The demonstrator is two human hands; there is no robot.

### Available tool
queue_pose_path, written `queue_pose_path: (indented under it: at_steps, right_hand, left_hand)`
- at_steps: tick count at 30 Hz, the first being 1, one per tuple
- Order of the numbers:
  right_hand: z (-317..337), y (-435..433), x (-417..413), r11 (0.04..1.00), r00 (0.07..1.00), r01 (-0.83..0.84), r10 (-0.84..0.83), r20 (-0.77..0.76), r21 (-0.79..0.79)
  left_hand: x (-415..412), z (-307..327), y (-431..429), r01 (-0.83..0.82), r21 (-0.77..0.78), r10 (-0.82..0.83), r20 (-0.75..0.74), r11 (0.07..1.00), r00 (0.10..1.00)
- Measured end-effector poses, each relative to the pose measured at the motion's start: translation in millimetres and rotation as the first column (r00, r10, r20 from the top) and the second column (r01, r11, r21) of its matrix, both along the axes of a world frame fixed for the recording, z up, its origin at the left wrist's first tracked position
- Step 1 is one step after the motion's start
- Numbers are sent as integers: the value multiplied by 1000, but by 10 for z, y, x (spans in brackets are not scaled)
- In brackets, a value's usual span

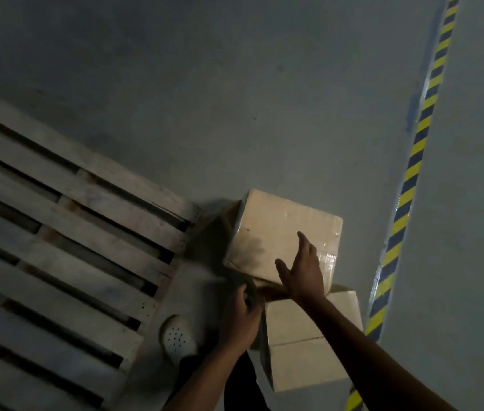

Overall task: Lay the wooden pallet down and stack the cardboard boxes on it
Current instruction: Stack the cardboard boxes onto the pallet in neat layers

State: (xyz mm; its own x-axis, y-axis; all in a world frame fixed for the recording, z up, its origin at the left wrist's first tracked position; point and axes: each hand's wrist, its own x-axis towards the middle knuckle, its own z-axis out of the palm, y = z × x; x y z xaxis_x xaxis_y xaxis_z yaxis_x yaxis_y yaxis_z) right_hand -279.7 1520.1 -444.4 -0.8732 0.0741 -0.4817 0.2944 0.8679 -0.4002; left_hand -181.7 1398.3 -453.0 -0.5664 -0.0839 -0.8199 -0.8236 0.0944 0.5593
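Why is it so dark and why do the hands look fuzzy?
Head view: the light is dim; the left hand blurs with motion, the right hand less; tape on the top box glints; the striped floor line curves, likely from the wide lens.

Striped floor tape (415, 161), white clog (177, 339)

To your left the pallet (57, 247) lies flat on the floor (235, 99). Just right of its edge sit two boxes, the far box (282, 229) behind the near box (303, 351). Your right hand (303, 274) reaches over the far box's near side. Your left hand (240, 318) is at its near left corner, left of the near box. Your shoe (175, 339) stands between pallet and near box. A tape line (412, 188) runs along the floor, right of the boxes.
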Motion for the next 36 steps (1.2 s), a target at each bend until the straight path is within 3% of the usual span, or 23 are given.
queue_pose_path:
  at_steps: [7,12,18,23,26,30,33,36]
  right_hand:
    - [-990,209,-775,964,977,-208,214,-19,167]
    - [-1269,348,-1204,935,962,-271,258,83,229]
    - [-1311,456,-1399,932,972,-233,212,103,279]
    - [-1373,669,-1487,925,986,-126,76,151,357]
    - [-1478,754,-1363,967,987,17,-57,153,253]
    - [-1491,752,-1282,975,961,216,-221,166,44]
    - [-1402,739,-1180,939,929,341,-328,171,-50]
    - [-1228,718,-935,905,908,410,-394,143,-111]
  left_hand:
    - [-414,-988,270,-97,-27,100,151,995,983]
    - [-573,-1006,564,-230,-7,229,159,973,960]
    - [-470,-1036,620,-159,-159,150,-67,974,986]
    - [-666,-1272,344,-196,-106,176,-173,975,969]
    - [-930,-1386,279,-265,-50,265,-6,963,964]
    - [-1151,-1482,244,-485,86,467,173,870,867]
    - [-1138,-1459,270,-509,70,496,145,858,856]
    - [-1116,-1295,245,-536,-40,537,-3,843,844]
